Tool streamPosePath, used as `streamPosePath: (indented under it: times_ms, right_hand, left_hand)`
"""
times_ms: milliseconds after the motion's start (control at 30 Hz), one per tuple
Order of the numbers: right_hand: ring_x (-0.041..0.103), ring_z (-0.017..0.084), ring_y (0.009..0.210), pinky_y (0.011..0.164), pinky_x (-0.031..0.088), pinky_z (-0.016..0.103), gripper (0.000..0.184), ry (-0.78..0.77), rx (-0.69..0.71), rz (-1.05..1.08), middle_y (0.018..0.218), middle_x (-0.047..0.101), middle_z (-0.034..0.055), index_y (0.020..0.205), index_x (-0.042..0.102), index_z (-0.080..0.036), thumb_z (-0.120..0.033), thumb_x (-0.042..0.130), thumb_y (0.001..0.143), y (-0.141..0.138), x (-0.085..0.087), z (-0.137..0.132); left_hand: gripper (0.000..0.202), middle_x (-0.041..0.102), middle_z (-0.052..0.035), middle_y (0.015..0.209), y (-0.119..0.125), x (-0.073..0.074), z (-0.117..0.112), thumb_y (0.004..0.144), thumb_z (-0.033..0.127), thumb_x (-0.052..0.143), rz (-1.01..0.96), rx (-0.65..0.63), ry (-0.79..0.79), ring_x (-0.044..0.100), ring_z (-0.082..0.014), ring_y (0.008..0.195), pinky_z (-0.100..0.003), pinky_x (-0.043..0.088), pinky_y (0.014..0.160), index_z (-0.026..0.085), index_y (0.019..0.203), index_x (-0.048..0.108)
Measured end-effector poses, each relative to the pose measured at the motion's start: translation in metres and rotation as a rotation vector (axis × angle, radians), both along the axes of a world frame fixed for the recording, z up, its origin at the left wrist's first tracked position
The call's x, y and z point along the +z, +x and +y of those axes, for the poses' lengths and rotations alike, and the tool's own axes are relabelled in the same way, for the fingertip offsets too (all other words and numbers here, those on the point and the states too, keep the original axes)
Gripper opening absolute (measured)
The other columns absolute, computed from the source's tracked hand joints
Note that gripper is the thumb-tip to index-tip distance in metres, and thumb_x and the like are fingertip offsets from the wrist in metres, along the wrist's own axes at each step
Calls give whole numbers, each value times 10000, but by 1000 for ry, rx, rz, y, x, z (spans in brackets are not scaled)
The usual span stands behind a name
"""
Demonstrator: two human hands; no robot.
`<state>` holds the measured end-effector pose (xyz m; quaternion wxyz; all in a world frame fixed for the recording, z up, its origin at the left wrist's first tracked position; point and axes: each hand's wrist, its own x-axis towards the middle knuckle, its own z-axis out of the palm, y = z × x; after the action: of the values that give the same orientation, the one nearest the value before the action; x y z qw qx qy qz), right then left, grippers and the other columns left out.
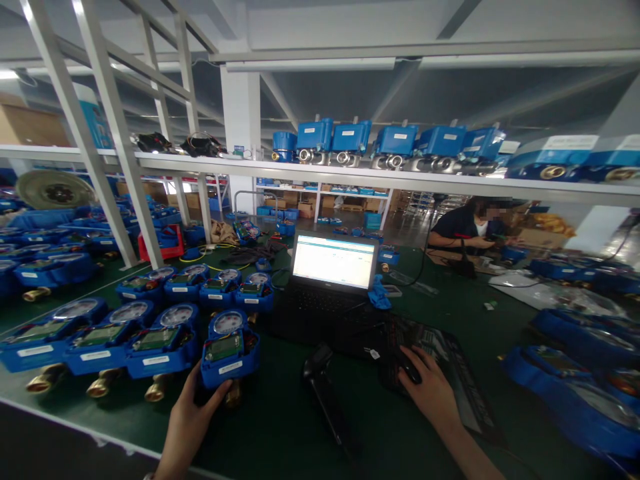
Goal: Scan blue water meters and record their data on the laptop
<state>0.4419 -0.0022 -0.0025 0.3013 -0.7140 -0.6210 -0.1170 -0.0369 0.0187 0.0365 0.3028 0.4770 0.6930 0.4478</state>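
Note:
My left hand (193,417) grips the near end of a blue water meter (230,347) with a round dial and a brass fitting, at the right end of a row of like meters. My right hand (430,390) lies curled over a black mouse (407,370) on a dark mouse pad (450,360). Between the hands a black handheld scanner (325,393) lies on the green table. An open laptop (334,267) with a lit screen stands just behind.
Several blue meters (150,340) fill the table's left side, and more lie in plastic (575,393) at the right. A shelf (350,175) overhead carries blue meters. A person (470,227) sits working at the far right. White slanted frame posts (115,133) stand at left.

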Motion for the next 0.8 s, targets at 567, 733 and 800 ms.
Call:
streamPosePath:
  times_ms: [567,733,800]
  right_hand:
    - [554,278,1096,923,479,448,453,-72,-10,-23,1286,523,88,1206,586,-234,-421,443,819,0,-1,2]
    - [551,274,1098,919,482,449,448,-45,19,-33,1289,517,89,1211,578,-233,-413,437,827,1,-2,2]
    - [556,276,1090,922,481,450,441,-32,24,-35,1271,529,94,1201,586,-225,-402,443,824,1,-2,2]
  left_hand:
    - [1053,552,-222,1269,2,3,-2,519,716,563,33,7,-1,472,-395,1211,-496,382,1031,79,1331,357]
    - [1098,547,-222,1276,4,7,-3,512,720,545,37,15,-26,446,-397,1233,-476,370,1044,50,1356,334]
    - [1137,539,-214,1292,5,8,-3,512,721,540,40,5,-47,424,-393,1252,-475,358,1054,37,1382,285]
